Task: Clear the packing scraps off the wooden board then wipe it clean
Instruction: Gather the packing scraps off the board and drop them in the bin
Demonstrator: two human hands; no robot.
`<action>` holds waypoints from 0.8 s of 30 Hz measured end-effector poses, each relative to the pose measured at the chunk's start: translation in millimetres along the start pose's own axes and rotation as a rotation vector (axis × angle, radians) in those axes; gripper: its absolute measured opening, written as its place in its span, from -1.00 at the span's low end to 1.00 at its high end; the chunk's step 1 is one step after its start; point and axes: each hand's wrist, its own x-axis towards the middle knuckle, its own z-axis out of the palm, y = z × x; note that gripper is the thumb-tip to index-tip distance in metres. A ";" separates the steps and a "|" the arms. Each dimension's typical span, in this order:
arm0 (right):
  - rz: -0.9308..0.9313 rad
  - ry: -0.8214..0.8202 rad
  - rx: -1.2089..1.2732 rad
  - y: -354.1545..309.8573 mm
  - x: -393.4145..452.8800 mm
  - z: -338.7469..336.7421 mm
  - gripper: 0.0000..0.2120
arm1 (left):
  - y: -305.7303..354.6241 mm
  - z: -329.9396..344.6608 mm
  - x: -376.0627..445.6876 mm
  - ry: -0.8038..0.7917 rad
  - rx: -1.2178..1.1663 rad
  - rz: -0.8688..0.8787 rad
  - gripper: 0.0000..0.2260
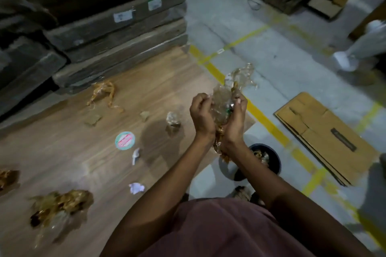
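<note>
My left hand [201, 113] and my right hand [236, 119] hold a crumpled wad of clear plastic and brown tape [224, 98] between them, fingers curled round it, above the right edge of the wooden board [62, 148]. Strands of tape hang below my wrists. On the board lie a brown tape tangle [104, 93], a small plastic ball [173, 120], two cardboard bits [93, 119], a round sticker [125, 140], two white paper scraps [136, 188], and a big tape-and-plastic clump [60, 204] at the near left.
A black bin [273, 157] holding scraps stands on the grey floor just below my hands. A flattened cardboard box [325, 137] lies to the right. Wrapped stacked panels [117, 27] border the board's far side. Yellow floor lines run past. A person's white shoe [344, 61] shows at far right.
</note>
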 end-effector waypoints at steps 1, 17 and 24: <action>0.004 0.025 0.013 -3.7 10.7 -18.1 -0.66 | -8.7 18.4 -3.8 -0.005 0.011 -0.016 -0.89; 0.227 0.442 -0.166 -13.6 142.5 -351.7 -0.73 | -253.2 269.6 -89.7 -0.147 0.397 -0.355 -0.86; 0.366 0.651 -0.199 89.4 171.2 -432.9 -0.76 | -404.5 270.7 -76.0 -0.088 0.519 -0.488 -0.73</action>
